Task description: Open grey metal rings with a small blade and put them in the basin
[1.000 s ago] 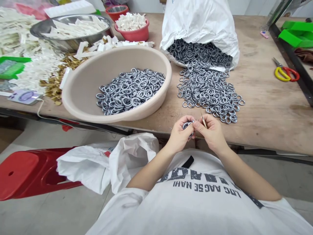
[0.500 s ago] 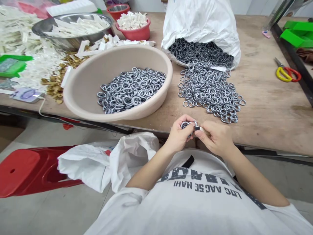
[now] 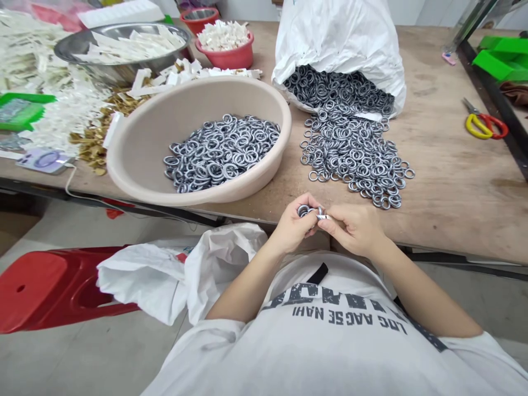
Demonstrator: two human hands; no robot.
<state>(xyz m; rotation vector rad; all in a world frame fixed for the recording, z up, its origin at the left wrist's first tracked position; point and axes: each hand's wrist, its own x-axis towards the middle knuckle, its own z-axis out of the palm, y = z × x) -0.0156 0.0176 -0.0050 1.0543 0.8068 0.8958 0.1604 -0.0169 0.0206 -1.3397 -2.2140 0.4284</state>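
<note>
Just in front of the table's near edge, my left hand (image 3: 293, 226) is closed around a few grey metal rings (image 3: 304, 210). My right hand (image 3: 358, 228) meets it from the right, thumb and fingers pinched together. Between the two hands, one ring (image 3: 320, 211) stands on edge, with a small shiny strip-like piece (image 3: 323, 216) against it at my right fingertips. What that piece is, I cannot make out. Beyond my hands, loose rings (image 3: 350, 148) spill from a white sack (image 3: 338, 38). More rings (image 3: 225, 148) lie in a beige basin (image 3: 136, 159) on the left.
Yellow-and-red-handled scissors (image 3: 485, 125) lie at the right of the wooden table (image 3: 449, 192). White pieces, a steel bowl (image 3: 124, 69) and red bowls (image 3: 231, 55) crowd the back left. A red stool (image 3: 41, 286) and a white bag (image 3: 223, 258) are below the edge.
Both hands have shifted slightly left together. The small piece between them, showing dark and white before, now looks shiny and sits closer against the ring. Basin and ring pile look the same.
</note>
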